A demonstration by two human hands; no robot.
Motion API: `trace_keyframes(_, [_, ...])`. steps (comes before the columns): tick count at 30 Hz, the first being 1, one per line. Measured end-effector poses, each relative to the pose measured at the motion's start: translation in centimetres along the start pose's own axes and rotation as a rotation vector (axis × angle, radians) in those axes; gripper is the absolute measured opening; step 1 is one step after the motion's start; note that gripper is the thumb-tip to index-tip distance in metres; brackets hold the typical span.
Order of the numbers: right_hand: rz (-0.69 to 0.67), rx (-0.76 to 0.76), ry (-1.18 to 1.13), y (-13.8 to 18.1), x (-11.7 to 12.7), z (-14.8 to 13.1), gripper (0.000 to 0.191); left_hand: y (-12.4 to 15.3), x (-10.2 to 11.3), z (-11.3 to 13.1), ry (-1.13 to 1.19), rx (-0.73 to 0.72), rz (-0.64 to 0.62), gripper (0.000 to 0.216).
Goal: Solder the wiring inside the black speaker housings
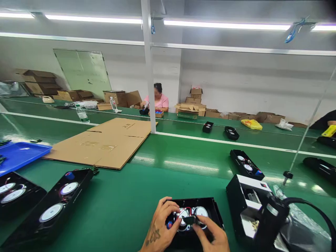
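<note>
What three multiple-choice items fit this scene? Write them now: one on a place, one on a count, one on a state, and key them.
1. Where does the blue tray lie in relation to the cardboard sheet?
A. To its right
B. To its left
C. On the far bench

2. How many speaker cones show in the black housing between the left hand and the right hand?
A. One
B. Four
C. Two

3. How does the cardboard sheet lie?
A. Flat on the bench
B. Standing on edge
C. Rolled up

Answers:
1. B, the tray sits at the left of the view, beyond the sheet's left corner.
2. C, two round cones sit side by side.
3. A, the sheet is spread flat on the green surface.
</note>
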State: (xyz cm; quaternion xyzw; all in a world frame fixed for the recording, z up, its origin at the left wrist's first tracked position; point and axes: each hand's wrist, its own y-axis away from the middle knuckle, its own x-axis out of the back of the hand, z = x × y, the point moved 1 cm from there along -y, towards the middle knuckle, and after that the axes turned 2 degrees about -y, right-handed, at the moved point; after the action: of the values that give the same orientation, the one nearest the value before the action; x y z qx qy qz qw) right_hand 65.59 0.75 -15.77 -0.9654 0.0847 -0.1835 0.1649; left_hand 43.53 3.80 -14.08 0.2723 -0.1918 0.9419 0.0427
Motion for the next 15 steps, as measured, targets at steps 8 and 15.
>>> trace_keyframes(8, [-0.327, 0.291, 0.07, -3.2, 3.1, -1.1, 0.027, 0.3, -0.5, 0.5, 0.092, 0.082, 0.147, 0.01])
trace_keyframes(15, [-0.447, 0.801, 0.609, -2.3, 2.4, -2.0, 0.032, 1.2, -0.8, 0.3, 0.04, -0.063, 0.124, 0.026])
